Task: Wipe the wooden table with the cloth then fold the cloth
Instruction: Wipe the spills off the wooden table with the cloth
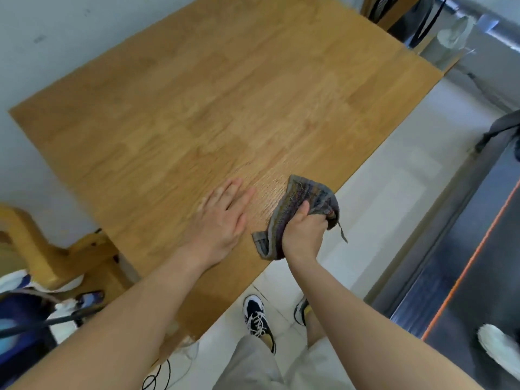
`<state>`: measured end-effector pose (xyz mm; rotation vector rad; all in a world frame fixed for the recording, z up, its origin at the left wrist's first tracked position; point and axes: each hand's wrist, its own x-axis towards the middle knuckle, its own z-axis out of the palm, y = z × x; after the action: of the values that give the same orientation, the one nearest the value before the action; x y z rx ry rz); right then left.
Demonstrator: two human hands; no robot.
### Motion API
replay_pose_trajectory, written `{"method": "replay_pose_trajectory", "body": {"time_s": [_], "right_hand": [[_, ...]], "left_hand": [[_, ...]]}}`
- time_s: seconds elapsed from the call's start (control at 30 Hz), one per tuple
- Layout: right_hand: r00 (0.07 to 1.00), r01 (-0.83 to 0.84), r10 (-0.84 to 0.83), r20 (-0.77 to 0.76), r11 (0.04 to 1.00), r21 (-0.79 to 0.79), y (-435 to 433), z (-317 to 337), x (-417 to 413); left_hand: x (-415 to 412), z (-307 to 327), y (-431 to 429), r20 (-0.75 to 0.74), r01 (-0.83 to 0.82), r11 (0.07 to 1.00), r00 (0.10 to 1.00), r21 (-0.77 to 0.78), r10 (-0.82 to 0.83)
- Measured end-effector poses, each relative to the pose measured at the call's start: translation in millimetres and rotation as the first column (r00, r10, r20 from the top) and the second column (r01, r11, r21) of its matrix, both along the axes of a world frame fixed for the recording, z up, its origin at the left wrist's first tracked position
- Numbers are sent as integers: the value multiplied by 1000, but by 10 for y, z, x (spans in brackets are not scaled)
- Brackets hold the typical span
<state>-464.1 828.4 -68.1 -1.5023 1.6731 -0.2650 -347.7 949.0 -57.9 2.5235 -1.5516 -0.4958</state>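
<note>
A wooden table [213,108] fills most of the head view. My right hand [302,235] grips a bunched grey striped cloth [302,197] near the table's right edge; the cloth drapes over my fist and a corner hangs down toward my wrist. My left hand [225,215] lies flat on the tabletop just left of the cloth, fingers straight and together, holding nothing.
A wooden chair [42,249] stands at the table's left corner, with bags and a cable below it. White floor tiles [394,192] run along the right edge, beyond them a dark mat with an orange line [464,274]. My shoes [257,319] are by the table's near corner.
</note>
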Motion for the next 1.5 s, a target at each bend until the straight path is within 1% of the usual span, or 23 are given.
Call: {"method": "replay_pose_trajectory", "body": {"time_s": [0.07,0.17,0.3,0.37,0.43,0.5,0.57,0.63,0.77,0.87,0.97,1.0,1.07,1.1,1.17,1.23,1.27,1.3,1.37,1.4,1.43,1.47,1.5], "right_hand": [[999,-33,32,12,999,27,217,-10,-63],[996,-48,42,80,996,78,439,-48,-117],[981,-68,32,193,981,183,379,-80,-157],[966,-34,-35,256,964,262,204,-85,-139],[945,42,-139,294,948,315,59,-82,-93],[943,88,-177,283,950,301,50,-68,-48],[965,81,-129,229,975,208,154,-59,-36],[970,83,-118,211,982,168,386,-46,-65],[979,35,-79,190,973,226,1172,-14,-139],[985,3,-49,167,964,267,1637,3,-146],[990,-77,36,137,950,303,1930,82,-174],[988,-110,70,135,939,325,2007,110,-186],[984,-179,164,71,903,391,2089,176,-213],[968,-233,250,18,872,430,2077,229,-241],[888,-379,458,-51,788,486,1961,389,-314],[831,-480,557,-14,728,489,1826,620,-362],[824,-505,566,13,725,468,1772,744,-356],[819,-530,574,22,740,414,1740,871,-321],[814,-570,579,59,774,275,1719,1106,-165],[818,-575,560,135,779,252,1721,1203,-56],[815,-578,526,242,766,283,1722,1275,51],[806,-587,488,336,736,338,1716,1332,142],[791,-605,469,392,692,393,1699,1360,209]], "left_hand": [[-37,-5,248,5,-51,999,999,-3,51],[-65,-15,550,13,-129,991,992,21,129],[-90,-28,796,38,-255,966,966,32,254],[-107,-41,810,45,-283,959,958,18,282],[-130,-51,780,39,-307,952,951,-6,307],[-151,-56,751,42,-331,943,943,-25,331],[-174,-61,734,54,-352,935,934,-46,354],[-202,-59,700,48,-382,921,921,-77,386],[-218,-41,641,-40,-436,893,900,-117,434],[-156,-1,727,-131,-381,916,921,-127,366],[-122,25,949,-265,-340,923,921,-182,287],[-116,35,1024,-301,-349,910,913,-224,276],[-119,88,1140,-367,-403,873,883,-276,292],[-127,144,1190,-405,-437,857,860,-273,310],[-131,280,1265,-529,-514,838,770,-183,357],[-119,418,1342,-650,-585,806,648,-90,397],[-111,498,1377,-705,-623,780,578,-56,411],[-106,571,1412,-767,-665,746,483,-9,421],[-117,718,1485,-890,-712,691,230,121,393],[-134,765,1522,-922,-699,689,112,192,370],[-151,791,1557,-934,-679,695,36,238,355],[-166,784,1585,-938,-681,687,2,253,347],[-185,745,1609,-940,-716,659,9,233,342]]}}
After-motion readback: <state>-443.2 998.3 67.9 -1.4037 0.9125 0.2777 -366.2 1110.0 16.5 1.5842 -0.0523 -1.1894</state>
